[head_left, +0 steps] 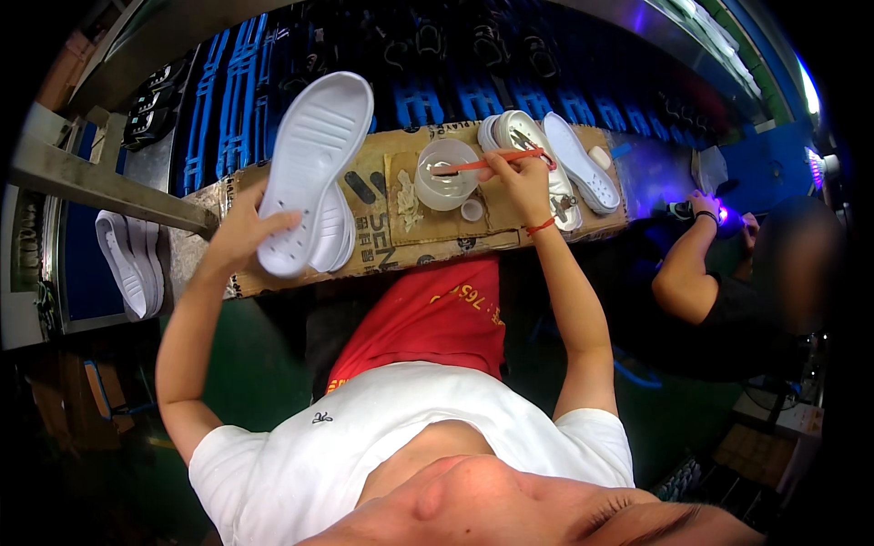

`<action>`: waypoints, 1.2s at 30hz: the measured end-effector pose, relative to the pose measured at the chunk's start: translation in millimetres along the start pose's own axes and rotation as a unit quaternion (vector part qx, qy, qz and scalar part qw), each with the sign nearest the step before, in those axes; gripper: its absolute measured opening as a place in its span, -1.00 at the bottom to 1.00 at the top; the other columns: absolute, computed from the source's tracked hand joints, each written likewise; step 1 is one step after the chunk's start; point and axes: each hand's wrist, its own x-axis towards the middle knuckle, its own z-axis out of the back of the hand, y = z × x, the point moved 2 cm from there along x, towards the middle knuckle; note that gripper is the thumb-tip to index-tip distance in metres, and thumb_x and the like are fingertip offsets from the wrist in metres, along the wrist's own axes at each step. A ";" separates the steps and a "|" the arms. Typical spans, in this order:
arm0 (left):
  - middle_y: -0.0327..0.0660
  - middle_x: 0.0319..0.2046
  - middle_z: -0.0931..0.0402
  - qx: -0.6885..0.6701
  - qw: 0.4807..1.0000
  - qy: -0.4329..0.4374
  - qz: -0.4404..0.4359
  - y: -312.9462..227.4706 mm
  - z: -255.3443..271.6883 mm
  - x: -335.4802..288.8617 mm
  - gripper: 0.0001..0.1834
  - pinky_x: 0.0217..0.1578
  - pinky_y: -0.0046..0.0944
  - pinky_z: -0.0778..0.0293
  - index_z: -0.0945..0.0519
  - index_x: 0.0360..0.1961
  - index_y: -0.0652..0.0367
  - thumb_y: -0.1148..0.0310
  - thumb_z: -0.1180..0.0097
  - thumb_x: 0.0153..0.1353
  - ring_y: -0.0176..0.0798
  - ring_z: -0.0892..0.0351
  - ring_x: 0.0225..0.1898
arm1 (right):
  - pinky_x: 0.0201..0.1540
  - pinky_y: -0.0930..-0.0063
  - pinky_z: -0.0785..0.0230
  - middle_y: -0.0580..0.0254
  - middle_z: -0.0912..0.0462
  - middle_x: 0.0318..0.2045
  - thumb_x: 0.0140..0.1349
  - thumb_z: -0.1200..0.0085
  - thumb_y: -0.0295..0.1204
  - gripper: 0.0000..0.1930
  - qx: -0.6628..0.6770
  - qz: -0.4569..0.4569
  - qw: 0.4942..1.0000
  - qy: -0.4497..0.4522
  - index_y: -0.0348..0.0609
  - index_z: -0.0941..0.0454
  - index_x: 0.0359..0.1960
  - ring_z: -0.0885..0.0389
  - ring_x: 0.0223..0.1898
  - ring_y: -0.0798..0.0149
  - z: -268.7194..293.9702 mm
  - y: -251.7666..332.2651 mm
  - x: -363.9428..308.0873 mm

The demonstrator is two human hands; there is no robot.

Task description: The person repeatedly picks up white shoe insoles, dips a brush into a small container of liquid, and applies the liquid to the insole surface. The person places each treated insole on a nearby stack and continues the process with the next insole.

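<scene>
My left hand (248, 227) grips a white shoe sole (326, 127) by its lower end, thumb on the face turned up to me. The sole is held tilted above other white soles (338, 238) on the cardboard-covered bench. In my right hand (523, 188) is a slim red brush (475, 166). Its tip reaches into a translucent plastic tub (439, 195) holding a clear liquid; the bristles are hard to make out. Beside the tub lies a small round cap (472, 210).
More white soles stand right of the tub (596, 177) and at far left (133, 264). Metal tools (557, 188) lie in one sole. Behind the bench runs a rack with blue holders (414, 105) and dark shoes. A co-worker's arm (689, 273) is at the right. A metal bar (118, 187) crosses the left.
</scene>
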 end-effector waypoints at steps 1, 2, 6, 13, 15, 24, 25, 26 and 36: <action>0.05 -0.05 -0.51 -0.133 0.989 0.064 -0.010 16.4 -8.3 -1.0 -0.29 -0.03 -0.19 -0.51 -0.33 0.15 0.36 0.43 -0.32 -0.07 -0.12 -0.58 -0.08 | -0.35 0.62 -0.39 0.22 -0.69 -0.52 0.18 -0.08 -0.41 -0.77 0.024 -0.040 0.999 0.007 -0.37 -0.65 -0.32 -0.62 -0.45 0.43 5.1 0.7 -1.4; 0.10 -0.02 -0.50 -0.263 0.956 0.125 -0.021 28.5 -15.7 -4.8 -0.29 0.00 -0.15 -0.51 -0.30 0.18 0.38 0.45 -0.27 -0.02 -0.07 -0.58 -0.05 | -0.37 0.65 -0.35 0.24 -0.68 -0.52 0.20 -0.07 -0.41 -0.77 0.053 -0.064 0.996 0.022 -0.37 -0.65 -0.29 -0.58 -0.47 0.46 11.7 -4.8 -0.7; 0.21 0.11 -0.37 -0.504 0.843 0.190 0.004 39.1 -70.6 -14.1 -0.37 0.03 -0.01 -0.50 -0.17 0.28 0.40 0.19 0.24 0.29 0.14 -0.53 0.00 | -0.43 0.69 -0.25 0.29 -0.64 -0.52 0.24 -0.04 -0.41 -0.75 0.235 -0.181 0.953 0.068 -0.37 -0.62 -0.20 -0.47 -0.52 0.52 23.6 -14.1 -0.8; 0.25 0.07 -0.37 -0.535 0.810 0.206 0.121 66.4 -97.3 -12.2 -0.27 -0.04 0.09 -0.51 -0.18 0.27 0.44 0.04 0.36 0.25 0.20 -0.53 -0.08 | -0.34 0.67 -0.29 0.23 -0.67 -0.47 0.28 -0.05 -0.42 -0.77 0.180 -0.011 0.973 0.142 -0.38 -0.62 -0.22 -0.51 -0.49 0.47 -9.3 62.8 -2.8; 0.25 0.03 -0.38 -0.528 0.809 0.235 0.112 62.3 -98.6 -14.9 -0.27 -0.11 0.10 -0.54 -0.20 0.24 0.46 0.05 0.37 0.22 0.21 -0.54 -0.15 | -0.29 0.64 -0.31 0.22 -0.69 -0.45 0.26 -0.09 -0.40 -0.77 0.080 0.084 0.983 0.144 -0.35 -0.64 -0.23 -0.52 -0.45 0.45 -18.7 80.5 -1.6; 0.24 -0.03 -0.42 -0.494 0.817 0.274 0.113 46.1 -108.0 -5.8 -0.29 -0.21 0.04 -0.59 -0.25 0.19 0.49 0.07 0.44 0.22 0.19 -0.56 -0.22 | -0.02 0.33 -0.24 0.30 -0.54 -0.38 0.06 -0.28 -0.26 -0.86 -0.183 0.402 0.847 0.297 0.08 -0.74 -0.35 -0.45 -0.21 0.26 -49.1 128.5 25.3; 0.22 -0.02 -0.43 -0.491 0.817 0.289 0.091 47.4 -108.7 -5.3 -0.29 -0.17 0.02 -0.59 -0.25 0.19 0.49 0.08 0.47 0.24 0.18 -0.57 -0.19 | -0.05 0.37 -0.26 0.29 -0.54 -0.34 0.06 -0.28 -0.23 -0.83 -0.206 0.414 0.834 0.301 0.06 -0.74 -0.34 -0.46 -0.22 0.25 -39.4 132.5 33.3; 0.22 -0.02 -0.43 -0.501 0.810 0.292 0.086 46.9 -109.4 -5.1 -0.30 -0.17 0.01 -0.59 -0.26 0.19 0.48 0.08 0.47 0.24 0.17 -0.57 -0.19 | -0.08 0.39 -0.31 0.27 -0.55 -0.34 0.08 -0.26 -0.25 -0.84 -0.195 0.365 0.855 0.311 0.05 -0.74 -0.33 -0.49 -0.21 0.25 -27.6 130.5 44.6; 0.14 0.08 -0.36 -0.531 0.814 0.230 0.036 60.0 -119.8 9.7 -0.30 -0.05 0.06 -0.54 -0.18 0.28 0.33 0.05 0.26 0.23 0.17 -0.52 -0.07 | -0.12 0.39 -0.36 0.26 -0.66 -0.42 0.18 -0.16 -0.42 -0.86 -0.161 0.268 0.942 0.119 -0.19 -0.68 -0.29 -0.57 -0.26 0.30 21.3 91.7 -1.6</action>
